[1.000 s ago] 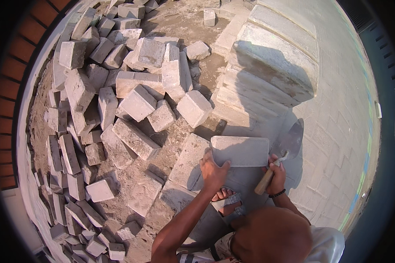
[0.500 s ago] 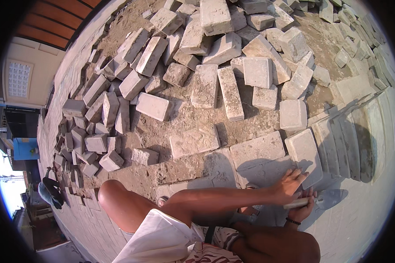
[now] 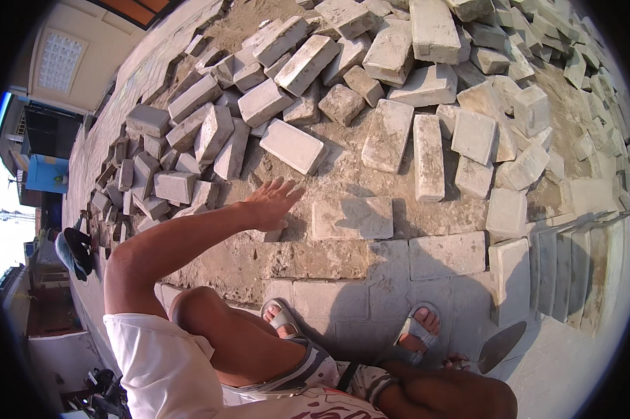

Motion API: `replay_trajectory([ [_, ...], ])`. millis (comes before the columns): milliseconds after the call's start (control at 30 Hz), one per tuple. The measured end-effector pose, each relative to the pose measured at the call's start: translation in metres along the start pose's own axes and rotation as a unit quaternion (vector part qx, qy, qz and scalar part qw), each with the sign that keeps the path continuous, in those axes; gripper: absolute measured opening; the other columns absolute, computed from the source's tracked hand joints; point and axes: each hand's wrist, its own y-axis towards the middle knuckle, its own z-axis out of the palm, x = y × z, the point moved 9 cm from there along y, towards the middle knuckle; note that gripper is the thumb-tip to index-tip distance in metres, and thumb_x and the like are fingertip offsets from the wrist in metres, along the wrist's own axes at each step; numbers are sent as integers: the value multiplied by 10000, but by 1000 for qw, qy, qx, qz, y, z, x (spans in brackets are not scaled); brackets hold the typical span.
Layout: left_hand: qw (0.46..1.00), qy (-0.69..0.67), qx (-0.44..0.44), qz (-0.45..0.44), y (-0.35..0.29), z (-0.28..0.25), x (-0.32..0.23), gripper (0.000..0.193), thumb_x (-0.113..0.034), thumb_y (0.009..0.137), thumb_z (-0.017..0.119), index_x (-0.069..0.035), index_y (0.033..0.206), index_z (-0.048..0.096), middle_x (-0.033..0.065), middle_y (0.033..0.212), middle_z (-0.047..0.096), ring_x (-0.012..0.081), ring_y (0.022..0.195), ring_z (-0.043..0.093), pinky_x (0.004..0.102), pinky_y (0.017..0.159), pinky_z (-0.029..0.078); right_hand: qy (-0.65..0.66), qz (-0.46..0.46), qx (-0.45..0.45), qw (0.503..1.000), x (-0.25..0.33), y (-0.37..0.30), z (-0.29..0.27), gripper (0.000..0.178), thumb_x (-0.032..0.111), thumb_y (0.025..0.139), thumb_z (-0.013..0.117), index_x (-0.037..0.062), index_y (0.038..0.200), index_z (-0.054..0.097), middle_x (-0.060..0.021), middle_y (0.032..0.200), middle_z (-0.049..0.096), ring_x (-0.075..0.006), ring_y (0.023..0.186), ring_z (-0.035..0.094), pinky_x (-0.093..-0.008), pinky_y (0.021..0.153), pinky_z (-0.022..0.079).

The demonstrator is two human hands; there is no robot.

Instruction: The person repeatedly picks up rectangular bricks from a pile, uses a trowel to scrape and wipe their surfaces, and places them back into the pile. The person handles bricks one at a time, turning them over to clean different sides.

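My left hand reaches out over the sand with its fingers spread and nothing in them. A small concrete block lies just below it, mostly hidden by the hand and wrist. To the right of the hand, a grey paving block rests on the sand, partly in shadow. Low at the right, beside my knee, my right hand is closed on a trowel; the knee hides much of that hand. The trowel's pointed metal blade sticks out to the right over the pavement.
A heap of loose paving blocks covers the far side. Laid pavers run along the near edge of the bare sand. One thick block sits at the right beside curved kerb pieces. My sandalled feet stand on the paving.
My left hand has left the block at the right and swung far left over the sand. My right hand has drawn back toward my knee with the trowel. The view has shifted.
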Motion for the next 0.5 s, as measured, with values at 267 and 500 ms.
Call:
replay_trajectory([
  [267,966,-235,-100,48,44,95,-36,1217,-356,719,843,-92,1564,8,287,1582,18,449,1477,86,506,1199,202,-48,-197,53,978,48,-13,-10,442,392,886,637,-17,1047,587,-103,799,614,-192,708,554,-337,687,440],
  [500,885,-359,-278,100,71,115,-32,1281,-215,586,906,-84,1557,80,330,1536,74,525,1418,166,533,1163,251,-95,-7,60,994,41,-51,-29,513,435,848,699,19,1104,542,-132,891,626,-208,752,590,-341,692,474],
])
